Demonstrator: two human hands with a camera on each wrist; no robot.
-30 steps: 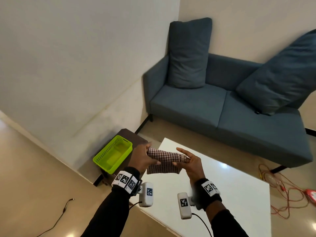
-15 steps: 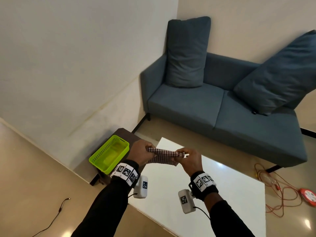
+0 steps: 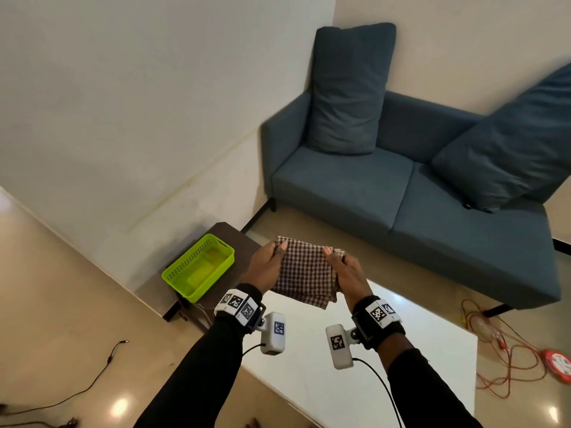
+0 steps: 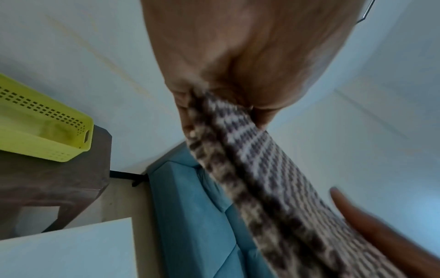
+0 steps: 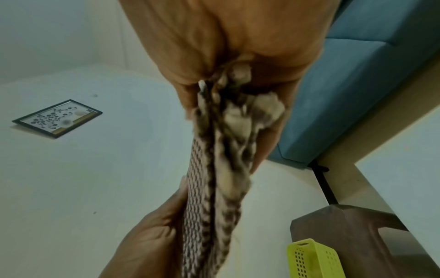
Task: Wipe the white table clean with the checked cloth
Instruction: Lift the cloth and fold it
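Note:
The checked cloth, brown and white and folded into a flat square, is held up in the air above the far left corner of the white table. My left hand pinches its left edge, thumb on the near face. My right hand pinches its right edge the same way. In the left wrist view the checked cloth runs out from my left hand as a folded band. In the right wrist view the checked cloth hangs bunched from my right hand.
A lime green basket stands on a dark low side table left of the white table. A blue sofa with two cushions lies behind. Red cable and a red reel lie on the floor at right.
The cloth was a narrow roll held between both hands; it is now spread into a flat square, raised and tilted toward me. Both hands have shifted to its side edges.

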